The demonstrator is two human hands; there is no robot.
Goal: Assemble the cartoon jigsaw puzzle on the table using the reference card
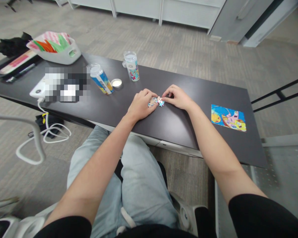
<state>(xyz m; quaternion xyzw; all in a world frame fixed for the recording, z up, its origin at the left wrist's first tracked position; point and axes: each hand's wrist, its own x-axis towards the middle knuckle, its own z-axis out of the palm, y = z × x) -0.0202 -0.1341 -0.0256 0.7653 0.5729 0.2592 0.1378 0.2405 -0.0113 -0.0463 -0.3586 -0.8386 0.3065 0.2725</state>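
Observation:
A small cluster of jigsaw puzzle pieces (161, 102) in pale blue, pink and tan lies on the dark table between my hands. My left hand (142, 105) curls around the cluster from the left, its fingers on the far side and its thumb on the near side, gripping the pieces. From the right, my right hand (178, 97) reaches in with thumb and forefinger pinched at a piece on the cluster's edge. How many pieces lie under the fingers is hidden.
A finished cartoon picture (228, 117) lies flat at the right. Two printed clear canisters (132, 67) (101, 81) and a round metal lid (116, 83) stand beyond my left hand. Farther left are a white basket (62, 58), a black tray (2, 76) and a white device (38, 90) with a cable.

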